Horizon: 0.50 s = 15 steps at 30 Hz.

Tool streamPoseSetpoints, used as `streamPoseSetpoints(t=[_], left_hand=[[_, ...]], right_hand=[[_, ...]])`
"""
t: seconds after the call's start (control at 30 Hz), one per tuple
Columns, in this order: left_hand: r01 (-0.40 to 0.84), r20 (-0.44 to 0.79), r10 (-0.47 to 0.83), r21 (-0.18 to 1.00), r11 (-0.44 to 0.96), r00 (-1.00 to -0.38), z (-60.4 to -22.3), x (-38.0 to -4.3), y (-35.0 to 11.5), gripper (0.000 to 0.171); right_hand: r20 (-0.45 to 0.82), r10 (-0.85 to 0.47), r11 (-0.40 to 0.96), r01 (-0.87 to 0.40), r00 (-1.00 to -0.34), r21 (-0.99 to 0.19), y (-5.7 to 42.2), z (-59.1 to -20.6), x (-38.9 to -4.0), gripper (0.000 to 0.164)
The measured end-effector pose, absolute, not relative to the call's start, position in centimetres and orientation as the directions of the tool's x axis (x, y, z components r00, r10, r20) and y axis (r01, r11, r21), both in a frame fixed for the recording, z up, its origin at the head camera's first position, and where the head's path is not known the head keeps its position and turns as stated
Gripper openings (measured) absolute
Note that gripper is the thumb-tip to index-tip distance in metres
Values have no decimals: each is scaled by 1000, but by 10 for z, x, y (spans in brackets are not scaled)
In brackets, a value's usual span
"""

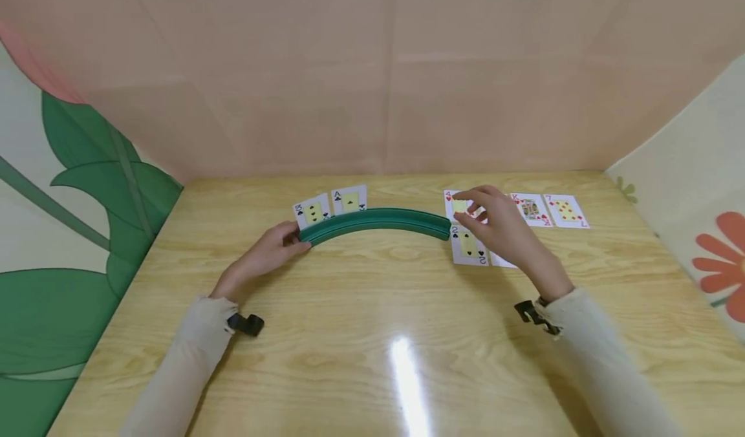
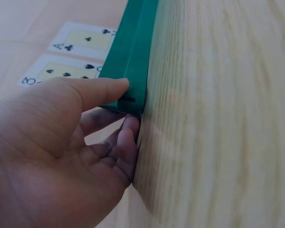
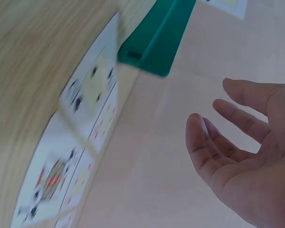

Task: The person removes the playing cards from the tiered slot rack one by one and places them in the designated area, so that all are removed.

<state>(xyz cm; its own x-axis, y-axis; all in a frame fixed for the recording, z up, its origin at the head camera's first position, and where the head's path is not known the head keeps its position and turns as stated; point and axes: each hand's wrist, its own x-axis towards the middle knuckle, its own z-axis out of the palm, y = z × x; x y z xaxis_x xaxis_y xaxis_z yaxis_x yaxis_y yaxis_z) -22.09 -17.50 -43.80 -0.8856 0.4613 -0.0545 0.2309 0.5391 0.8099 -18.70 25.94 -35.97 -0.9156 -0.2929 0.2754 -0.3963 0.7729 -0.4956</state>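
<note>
A curved green card holder [image 1: 378, 218] rests on the table, its left end pinched by my left hand [image 1: 263, 256]. In the left wrist view the thumb [image 2: 104, 91] lies on the holder's front, with the other fingers bent behind and below its end. Two cards stand in the slot near that end: a three of spades [image 1: 313, 212] and an ace of clubs [image 1: 350, 200]. My right hand [image 1: 502, 225] hovers over face-up cards beside the holder's right end. Its fingers are loosely bent and apart, with nothing between them. Below it lies a two of spades [image 1: 469, 251].
A four of hearts [image 1: 450, 212], a king [image 1: 531, 211] and a seven of diamonds [image 1: 564, 211] lie along the back right. A face card [image 3: 50, 178] beside the two is partly hidden by my right hand in the head view. A pink wall [image 1: 384, 101] rises behind the table.
</note>
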Motion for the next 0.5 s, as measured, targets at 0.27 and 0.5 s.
streamPoseSetpoints(t=[0.27,0.5], left_hand=[[235,-56,461,802,549,-886,-438,-223,-173,40],[228,-61,455,801,554,-888,-438,-223,-171,37]], right_hand=[[265,-367,712,-452,-892,-537,225,-353,-202,36],[257,-378,679,-455,-889,-576,192,-344,-210,39]])
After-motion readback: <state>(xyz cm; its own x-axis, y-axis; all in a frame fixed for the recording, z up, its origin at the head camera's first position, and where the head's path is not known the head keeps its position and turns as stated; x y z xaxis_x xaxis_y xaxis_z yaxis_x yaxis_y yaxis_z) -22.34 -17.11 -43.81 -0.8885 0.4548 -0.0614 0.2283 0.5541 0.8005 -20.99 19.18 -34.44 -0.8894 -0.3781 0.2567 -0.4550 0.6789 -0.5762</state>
